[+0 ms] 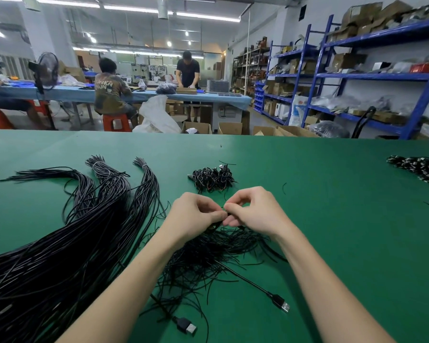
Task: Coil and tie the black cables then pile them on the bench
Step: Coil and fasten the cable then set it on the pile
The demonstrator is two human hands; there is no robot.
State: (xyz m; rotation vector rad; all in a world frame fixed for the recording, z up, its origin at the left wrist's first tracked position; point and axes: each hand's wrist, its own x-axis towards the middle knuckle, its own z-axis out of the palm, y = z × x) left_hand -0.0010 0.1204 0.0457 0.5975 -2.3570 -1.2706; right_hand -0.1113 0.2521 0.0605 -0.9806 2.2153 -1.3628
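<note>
A small black cable (pixel 217 225) is being pinched between the left hand (pixel 196 215) and the right hand (pixel 254 211), just above the near middle of the green desk (pixel 332 219). Both hands are being kept curled, thumbs and fingertips meeting on the cable where the two hands nearly touch; how much of it is already coiled is being hidden by the fingers. The tying step is judged to be in hand, with a thin tie seemingly being twisted round the coil.

Below the hands a loose heap of thin ties (pixel 208 258) is lying, with two USB plugs (pixel 281 303) trailing toward the near edge. A large bundle of uncoiled cables (pixel 60 243) is being kept along the left side, well apart from a pile of finished coils (pixel 212 179) lying just beyond the hands. A further pile (pixel 417 168) is sitting at the right edge.

Next, the twist is likely to need tightening, and the coil placing on the pile beyond.
</note>
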